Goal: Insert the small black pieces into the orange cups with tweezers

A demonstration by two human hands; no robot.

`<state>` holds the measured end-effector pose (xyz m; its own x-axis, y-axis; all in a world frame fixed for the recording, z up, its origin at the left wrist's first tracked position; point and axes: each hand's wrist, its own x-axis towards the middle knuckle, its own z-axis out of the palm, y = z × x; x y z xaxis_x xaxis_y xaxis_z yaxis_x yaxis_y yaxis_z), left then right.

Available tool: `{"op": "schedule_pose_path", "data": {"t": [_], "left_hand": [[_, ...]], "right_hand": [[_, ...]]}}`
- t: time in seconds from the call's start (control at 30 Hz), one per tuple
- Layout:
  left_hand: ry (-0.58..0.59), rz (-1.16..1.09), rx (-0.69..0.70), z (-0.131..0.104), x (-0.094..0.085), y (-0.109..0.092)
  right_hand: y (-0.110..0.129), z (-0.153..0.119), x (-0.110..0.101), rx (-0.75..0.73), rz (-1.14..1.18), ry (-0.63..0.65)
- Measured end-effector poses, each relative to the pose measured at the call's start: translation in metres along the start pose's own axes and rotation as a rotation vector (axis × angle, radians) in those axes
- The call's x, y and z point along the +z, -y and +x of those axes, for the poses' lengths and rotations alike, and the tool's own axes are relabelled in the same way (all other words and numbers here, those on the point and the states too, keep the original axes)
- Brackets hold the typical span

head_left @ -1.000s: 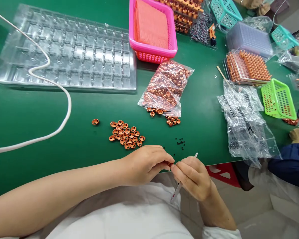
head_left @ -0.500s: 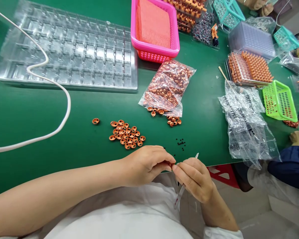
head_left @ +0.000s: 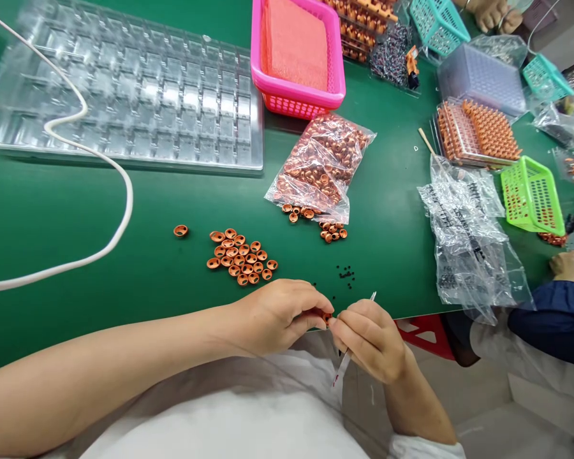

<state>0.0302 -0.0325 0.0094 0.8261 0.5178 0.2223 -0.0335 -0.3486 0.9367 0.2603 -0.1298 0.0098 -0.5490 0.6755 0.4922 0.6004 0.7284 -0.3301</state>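
Note:
Near the table's front edge, my left hand (head_left: 287, 315) pinches a small copper-coloured ring (head_left: 327, 317) between thumb and fingertips. Fingers curled, my right hand (head_left: 370, 338) holds tweezers (head_left: 343, 368) slantwise across the palm, and its fingertips touch the ring's right side. The tweezers' ends stick out above and below the hand. Just beyond the hands lie several tiny black pieces (head_left: 346, 275). A cluster of copper-coloured rings (head_left: 240, 256) with dark holes rests left of them, with one single ring (head_left: 180, 231) farther left.
A clear bag of copper rings (head_left: 323, 166) lies mid-table, loose ones spilling at its mouth. Behind are a pink basket (head_left: 337, 95) and clear plastic trays (head_left: 138, 89) crossed by a white cable (head_left: 127, 191). Empty-looking plastic bags (head_left: 473, 255), a green basket (head_left: 530, 194) and a co-worker's sleeve (head_left: 555, 322) are right.
The ring shows a little more between my fingertips, and the tweezers have tilted slightly. The whole view has shifted a little; both hands stay together.

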Motion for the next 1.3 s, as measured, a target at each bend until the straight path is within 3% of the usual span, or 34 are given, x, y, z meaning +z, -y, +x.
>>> {"op": "schedule_pose_path", "data": {"t": [0.27, 0.7, 1.3], "left_hand": [[0.041, 0.060, 0.043, 0.000, 0.002, 0.001], [0.015, 0.028, 0.050, 0.000, 0.000, -0.001], [0.017, 0.057, 0.040, 0.000, 0.002, -0.001]], "right_hand": [[0.000, 0.013, -0.006, 0.006, 0.058, 0.097], [0.001, 0.004, -0.001, -0.033, -0.010, 0.014], [0.002, 0.012, 0.000, -0.096, -0.028, 0.008]]}}
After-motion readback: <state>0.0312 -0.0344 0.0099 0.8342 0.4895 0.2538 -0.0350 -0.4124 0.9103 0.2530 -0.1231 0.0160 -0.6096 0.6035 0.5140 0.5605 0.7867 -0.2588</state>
